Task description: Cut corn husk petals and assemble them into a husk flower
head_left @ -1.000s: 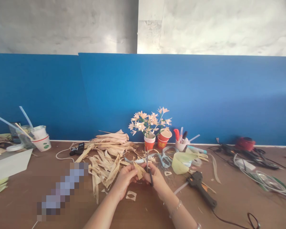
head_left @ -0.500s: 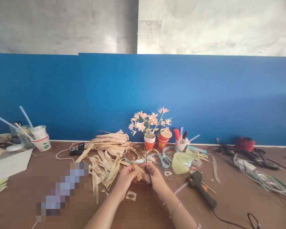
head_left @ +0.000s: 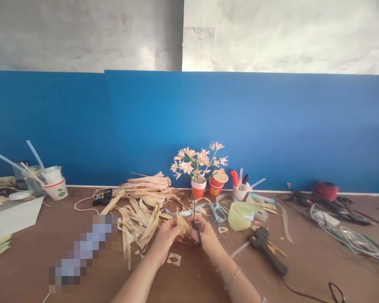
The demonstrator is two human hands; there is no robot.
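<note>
Between thumb and fingers, my left hand [head_left: 168, 234] pinches a small folded piece of dried corn husk [head_left: 182, 223]. My right hand [head_left: 205, 234] is closed around a pair of dark scissors [head_left: 195, 223], whose blades point up and away from me, just right of the husk piece. Whether the right fingertips also touch the husk is hard to see. A husk scrap [head_left: 174, 259] with a hole cut in it lies on the table below my hands. Left of my left hand spreads a pile of dried husks [head_left: 145, 214].
Pale handmade flowers [head_left: 197, 162] stand in a red paper cup [head_left: 198, 190] at the back. A black glue gun [head_left: 267, 248] with its cord lies at right. A white cup of pens [head_left: 240, 192] and a yellow-green husk [head_left: 241, 215] sit nearby. A pixelated patch covers something at left.
The husk piece in my left hand has turned slightly and looks narrower. Both hands and the scissors stay in nearly the same place.
</note>
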